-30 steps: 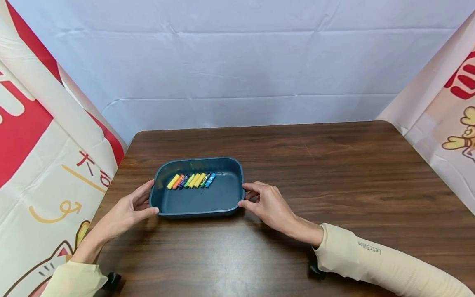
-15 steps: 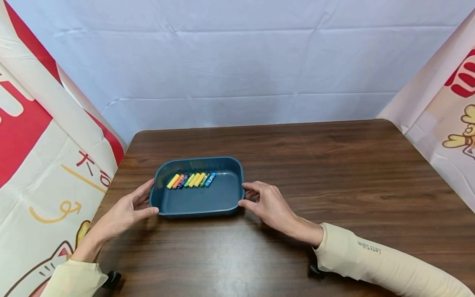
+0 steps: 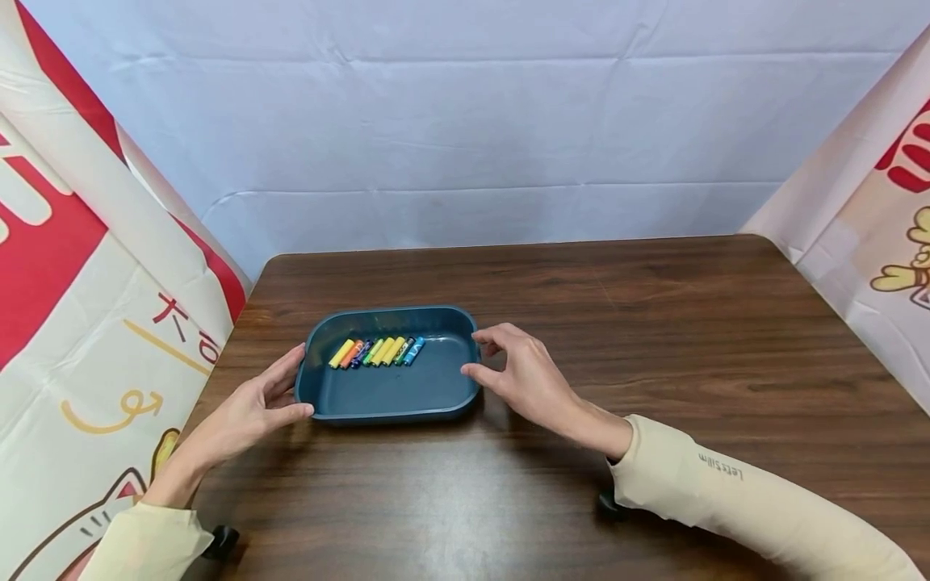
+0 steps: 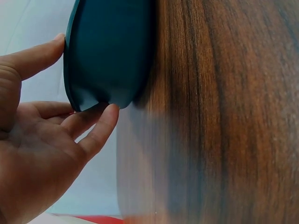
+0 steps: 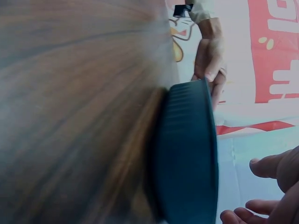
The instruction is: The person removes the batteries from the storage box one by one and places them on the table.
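Observation:
A dark teal rectangular tray with rounded corners rests on the left part of the table. Inside lies a slanted row of several small coloured cylinders that look like batteries, in yellow, orange, purple, green and blue. My left hand holds the tray's left end; in the left wrist view its thumb meets the rim and its fingers touch the end wall. At the opposite end, my right hand hovers over the rim with thumb and fingers parted. The right wrist view shows that hand apart from the tray.
The brown wood-grain table extends well to the right of the tray. A pale cloth hangs behind it. Printed cloths, one on the left and one on the right, flank the table.
My right hand has let go of the tray's right end and risen slightly away from the rim. The left hand keeps its place; the tray and cylinders look essentially unmoved.

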`<control>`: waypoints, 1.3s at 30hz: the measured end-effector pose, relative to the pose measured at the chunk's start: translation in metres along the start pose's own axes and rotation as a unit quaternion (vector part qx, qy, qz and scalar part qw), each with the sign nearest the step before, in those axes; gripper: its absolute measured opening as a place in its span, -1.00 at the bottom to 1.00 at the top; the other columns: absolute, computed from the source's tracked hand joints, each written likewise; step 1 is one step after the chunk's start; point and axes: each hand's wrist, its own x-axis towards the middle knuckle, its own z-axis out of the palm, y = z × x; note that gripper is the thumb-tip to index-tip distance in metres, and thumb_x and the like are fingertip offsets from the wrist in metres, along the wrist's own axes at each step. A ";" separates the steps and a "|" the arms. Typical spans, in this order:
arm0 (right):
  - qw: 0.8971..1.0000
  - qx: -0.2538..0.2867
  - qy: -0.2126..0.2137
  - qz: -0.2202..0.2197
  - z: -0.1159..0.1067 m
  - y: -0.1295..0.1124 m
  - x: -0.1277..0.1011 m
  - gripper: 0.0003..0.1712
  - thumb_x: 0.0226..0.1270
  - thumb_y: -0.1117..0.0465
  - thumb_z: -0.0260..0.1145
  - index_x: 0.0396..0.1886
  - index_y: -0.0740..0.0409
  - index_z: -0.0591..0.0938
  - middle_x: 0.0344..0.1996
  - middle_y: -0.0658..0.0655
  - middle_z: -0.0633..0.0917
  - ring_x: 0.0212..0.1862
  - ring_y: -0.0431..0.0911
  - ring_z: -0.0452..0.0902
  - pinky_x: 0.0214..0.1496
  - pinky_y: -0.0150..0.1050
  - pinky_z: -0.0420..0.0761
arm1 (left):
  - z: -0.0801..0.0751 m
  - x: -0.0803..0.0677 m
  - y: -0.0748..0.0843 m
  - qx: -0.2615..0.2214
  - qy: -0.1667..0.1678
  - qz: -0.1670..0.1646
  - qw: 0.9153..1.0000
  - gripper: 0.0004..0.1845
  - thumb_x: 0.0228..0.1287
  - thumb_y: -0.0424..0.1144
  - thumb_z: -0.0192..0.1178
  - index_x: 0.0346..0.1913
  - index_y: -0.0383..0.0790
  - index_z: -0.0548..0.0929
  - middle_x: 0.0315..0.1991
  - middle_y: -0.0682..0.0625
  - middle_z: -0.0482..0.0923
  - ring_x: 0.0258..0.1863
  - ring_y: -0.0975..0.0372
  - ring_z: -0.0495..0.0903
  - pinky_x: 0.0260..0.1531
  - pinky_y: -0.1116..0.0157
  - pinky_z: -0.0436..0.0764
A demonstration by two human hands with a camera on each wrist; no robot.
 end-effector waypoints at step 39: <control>0.982 -0.020 -0.139 0.130 0.060 -0.013 0.076 -0.26 0.39 0.13 0.48 0.42 0.41 0.45 0.11 0.31 0.65 0.11 0.08 0.58 0.08 -0.03 0.64 | -0.001 0.000 0.002 0.009 -0.003 -0.009 1.000 0.03 0.40 -0.18 0.38 0.69 -0.16 -0.10 0.65 -0.27 -0.08 0.50 -0.29 0.20 0.17 0.04 0.52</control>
